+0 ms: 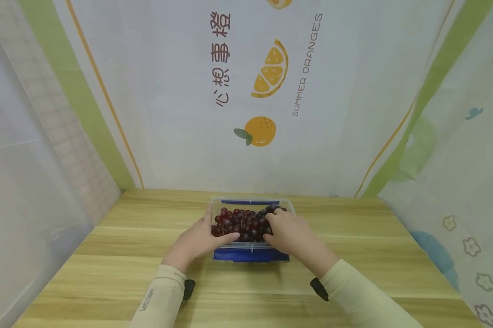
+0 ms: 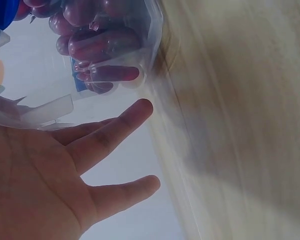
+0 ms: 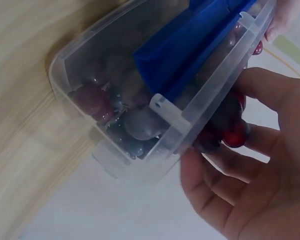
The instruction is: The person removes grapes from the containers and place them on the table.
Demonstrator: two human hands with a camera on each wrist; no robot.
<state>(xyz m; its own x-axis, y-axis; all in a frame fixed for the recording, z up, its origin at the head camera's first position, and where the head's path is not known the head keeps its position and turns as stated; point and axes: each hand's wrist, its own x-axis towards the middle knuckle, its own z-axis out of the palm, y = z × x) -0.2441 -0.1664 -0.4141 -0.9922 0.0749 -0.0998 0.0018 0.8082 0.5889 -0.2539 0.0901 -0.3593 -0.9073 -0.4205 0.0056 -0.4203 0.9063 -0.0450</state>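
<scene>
A clear plastic box [image 1: 251, 246] with blue latches [image 3: 190, 50] stands on the table, filled with dark red and purple grapes [image 1: 240, 223]. At its left side is my left hand [image 1: 197, 239], thumb over the front rim and index finger along the side. The left wrist view shows that hand's other fingers [image 2: 112, 137] stretched out beside the clear wall. My right hand [image 1: 289, 232] reaches over the right rim, its fingers curled round grapes at the top of the heap. Some of its fingertips are hidden among them in the right wrist view.
The box sits near the back of a wood-grain table [image 1: 127, 255]. Behind rises a white cloth [image 1: 168, 136] printed with oranges and writing, and more printed cloth [image 1: 459, 182] hangs on the right. Black pieces [image 1: 189, 289] show at both wrists.
</scene>
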